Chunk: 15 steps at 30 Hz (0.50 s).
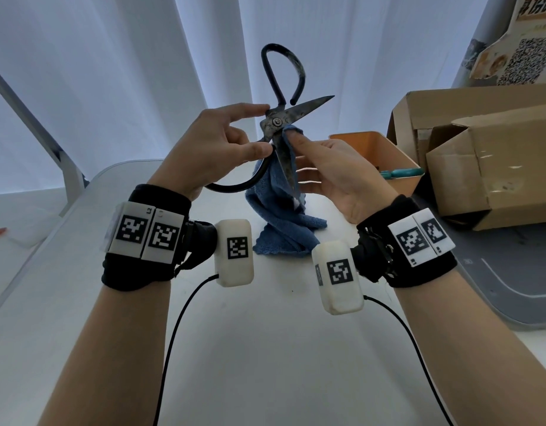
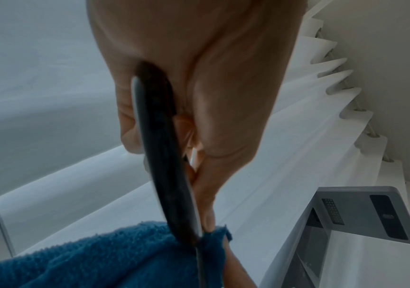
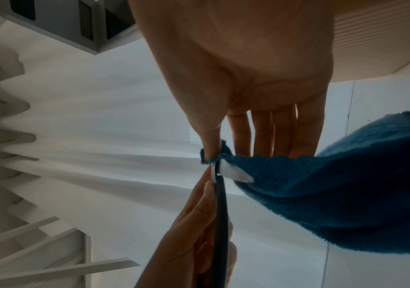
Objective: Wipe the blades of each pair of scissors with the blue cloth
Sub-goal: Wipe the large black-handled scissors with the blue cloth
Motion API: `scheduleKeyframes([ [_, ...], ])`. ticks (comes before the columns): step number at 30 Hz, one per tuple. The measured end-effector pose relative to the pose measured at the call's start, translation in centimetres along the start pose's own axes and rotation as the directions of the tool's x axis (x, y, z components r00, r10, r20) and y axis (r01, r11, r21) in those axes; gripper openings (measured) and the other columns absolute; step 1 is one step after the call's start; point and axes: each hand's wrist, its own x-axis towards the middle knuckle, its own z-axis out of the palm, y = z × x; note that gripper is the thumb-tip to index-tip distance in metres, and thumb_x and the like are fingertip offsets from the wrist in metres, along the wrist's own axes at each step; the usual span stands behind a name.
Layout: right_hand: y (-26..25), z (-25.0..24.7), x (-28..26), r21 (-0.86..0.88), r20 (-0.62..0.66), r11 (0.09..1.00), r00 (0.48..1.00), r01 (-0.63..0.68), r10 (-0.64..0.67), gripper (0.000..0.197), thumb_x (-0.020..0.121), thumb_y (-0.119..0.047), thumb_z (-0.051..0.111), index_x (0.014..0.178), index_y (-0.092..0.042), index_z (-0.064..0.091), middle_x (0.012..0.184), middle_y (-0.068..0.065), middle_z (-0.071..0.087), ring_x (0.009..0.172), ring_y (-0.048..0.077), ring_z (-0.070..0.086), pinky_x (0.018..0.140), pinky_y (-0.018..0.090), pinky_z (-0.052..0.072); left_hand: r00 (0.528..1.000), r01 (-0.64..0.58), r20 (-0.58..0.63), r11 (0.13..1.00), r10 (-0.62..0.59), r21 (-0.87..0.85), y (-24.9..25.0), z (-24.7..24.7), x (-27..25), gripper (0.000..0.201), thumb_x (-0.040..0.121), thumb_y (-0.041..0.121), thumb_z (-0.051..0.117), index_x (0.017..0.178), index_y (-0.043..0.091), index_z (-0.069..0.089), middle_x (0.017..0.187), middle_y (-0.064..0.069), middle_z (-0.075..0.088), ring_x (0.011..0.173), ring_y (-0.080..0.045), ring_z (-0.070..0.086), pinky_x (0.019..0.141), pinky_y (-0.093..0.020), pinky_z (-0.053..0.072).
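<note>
Black iron scissors [image 1: 277, 121] are held up above the table with their blades spread apart. My left hand [image 1: 256, 130] pinches them at the pivot between thumb and forefinger; one handle loop rises above, the other curves under the palm. One blade points right, the other points down. My right hand [image 1: 296, 142] pinches the blue cloth [image 1: 284, 222] round the downward blade close to the pivot. The cloth hangs down and its end lies on the table. The left wrist view shows the handle [image 2: 164, 155] edge-on above the cloth [image 2: 100, 257]. The right wrist view shows my thumb pressing the cloth [image 3: 347, 194] against the scissors [image 3: 221, 224].
An orange box [image 1: 373, 149] stands to the right with a teal-handled item [image 1: 400, 173] in it. Open cardboard boxes [image 1: 480, 164] sit beyond it at the far right. A grey mat [image 1: 511, 287] covers the right side. White curtains hang behind the white table [image 1: 265, 348].
</note>
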Motion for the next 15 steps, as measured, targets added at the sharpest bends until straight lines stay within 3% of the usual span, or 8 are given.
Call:
scheduleKeyframes([
  [4, 0.01, 0.31, -0.2, 0.037, 0.038, 0.999, 0.999, 0.003, -0.005, 0.035, 0.097, -0.031, 0.063, 0.111, -0.001, 0.072, 0.094, 0.009, 0.072, 0.074, 0.015, 0.067, 0.063, 0.024, 0.054, 1.0, 0.002, -0.005, 1.0, -0.002, 0.007, -0.03, 0.26, 0.09, 0.05, 0.086, 0.02, 0.076, 0.131, 0.035, 0.061, 0.059, 0.0, 0.052, 0.059, -0.011, 0.044, 0.069, -0.016, 0.041],
  [6, 0.03, 0.45, -0.11, 0.05, 0.039, 0.999, 0.999, 0.013, -0.015, 0.029, 0.098, -0.023, 0.062, 0.116, -0.001, 0.07, 0.102, 0.015, 0.073, 0.081, 0.02, 0.067, 0.068, 0.028, 0.058, 1.0, 0.002, 0.007, 1.0, -0.002, 0.018, 0.0, 0.48, 0.11, 0.05, 0.086, 0.018, 0.075, 0.132, 0.034, 0.061, 0.059, 0.0, 0.054, 0.058, -0.01, 0.045, 0.071, -0.02, 0.041],
  [9, -0.05, 0.47, 0.0, 0.057, 0.054, 0.998, 0.998, 0.028, -0.031, 0.026, 0.1, -0.016, 0.058, 0.119, -0.001, 0.068, 0.107, 0.018, 0.072, 0.089, 0.026, 0.065, 0.087, 0.04, 0.057, 1.0, 0.003, 0.024, 1.0, -0.003, 0.015, -0.04, 0.59, 0.13, 0.05, 0.087, 0.018, 0.075, 0.132, 0.032, 0.06, 0.057, 0.002, 0.052, 0.058, -0.01, 0.044, 0.068, -0.017, 0.04],
  [15, -0.15, 0.39, -0.05, 0.067, 0.092, 0.998, 0.996, 0.016, -0.022, 0.026, 0.101, -0.015, 0.055, 0.121, -0.001, 0.066, 0.104, 0.011, 0.069, 0.093, 0.022, 0.063, 0.093, 0.04, 0.054, 0.999, 0.009, 0.044, 1.0, -0.009, 0.006, -0.08, 0.07, 0.0, 0.048, 0.086, 0.017, 0.076, 0.13, 0.028, 0.062, 0.057, 0.001, 0.053, 0.054, -0.006, 0.046, 0.061, -0.01, 0.04],
])
